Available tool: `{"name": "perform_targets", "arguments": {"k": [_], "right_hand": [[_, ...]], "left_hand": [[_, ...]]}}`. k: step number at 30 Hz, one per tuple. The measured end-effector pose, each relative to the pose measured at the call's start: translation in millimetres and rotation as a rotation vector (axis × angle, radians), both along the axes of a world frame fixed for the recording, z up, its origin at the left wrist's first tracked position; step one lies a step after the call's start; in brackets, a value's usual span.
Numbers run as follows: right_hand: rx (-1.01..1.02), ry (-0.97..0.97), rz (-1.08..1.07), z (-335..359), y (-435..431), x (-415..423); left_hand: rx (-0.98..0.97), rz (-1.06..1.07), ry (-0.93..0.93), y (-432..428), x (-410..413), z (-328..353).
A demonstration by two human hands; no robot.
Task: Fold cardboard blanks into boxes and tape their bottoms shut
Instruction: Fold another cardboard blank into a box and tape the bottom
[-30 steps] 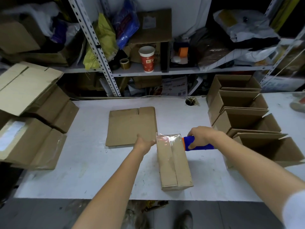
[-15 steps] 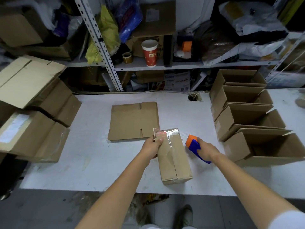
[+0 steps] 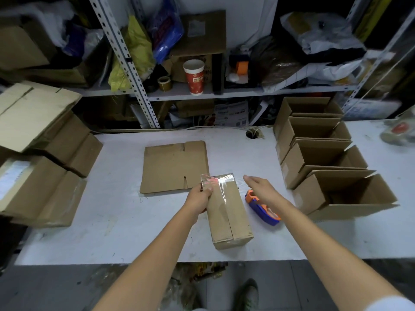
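Since half a second ago my right hand [image 3: 260,189] has let go of the dispenser [image 3: 261,208], which now lies on the table [image 3: 112,221] just right of the box [image 3: 226,212]; that hand has gone forward and hovers beside the box's far end, fingers straight, loosely spread, holding nothing. My left hand [image 3: 201,198] grips the box's far left corner as before, fingers curled round the edge, thumb on top. The box lies taped side up near the table's front edge, its far corner at the near right corner of the blank [image 3: 175,167]; whether they overlap I cannot tell. The tape [image 3: 216,182] shines across the far end; its end looks loose and lifted at the left corner.

Assessment: the step in hand is seating that loose end. Recommended: hold the box steady with the left hand; sweep flat right fingers along the seam, then down over the far edge; press outward from the centre to avoid creases; keep the left thumb clear of the adhesive.
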State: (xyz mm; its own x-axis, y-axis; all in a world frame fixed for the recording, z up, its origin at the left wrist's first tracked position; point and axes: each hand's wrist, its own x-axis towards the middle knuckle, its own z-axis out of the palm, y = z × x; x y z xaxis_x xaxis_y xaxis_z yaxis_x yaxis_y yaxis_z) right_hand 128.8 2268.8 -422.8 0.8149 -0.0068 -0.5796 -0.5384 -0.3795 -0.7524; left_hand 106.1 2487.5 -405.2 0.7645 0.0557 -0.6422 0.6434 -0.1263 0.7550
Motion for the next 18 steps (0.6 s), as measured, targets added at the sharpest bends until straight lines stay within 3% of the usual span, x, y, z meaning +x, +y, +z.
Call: {"name": "perform_targets", "arguments": {"k": [2, 4, 11, 18], "right_hand": [[0.06, -0.035, 0.12, 14.5, 26.2, -4.0], [0.008, -0.202, 0.189, 20.8, 44.7, -7.0], [0.111, -0.469, 0.102, 52.0, 54.8, -7.8], [0.136, -0.479, 0.081, 65.7, 65.0, -13.8]], "left_hand": [[0.001, -0.024, -0.035, -2.4, -3.2, 5.2], [0.059, -0.04, -0.11, -1.3, -3.3, 12.6], [0.037, 0.018, -0.274, 10.3, 12.5, 58.0], [0.054, 0.111, -0.271, 19.9, 20.8, 66.2]]}}
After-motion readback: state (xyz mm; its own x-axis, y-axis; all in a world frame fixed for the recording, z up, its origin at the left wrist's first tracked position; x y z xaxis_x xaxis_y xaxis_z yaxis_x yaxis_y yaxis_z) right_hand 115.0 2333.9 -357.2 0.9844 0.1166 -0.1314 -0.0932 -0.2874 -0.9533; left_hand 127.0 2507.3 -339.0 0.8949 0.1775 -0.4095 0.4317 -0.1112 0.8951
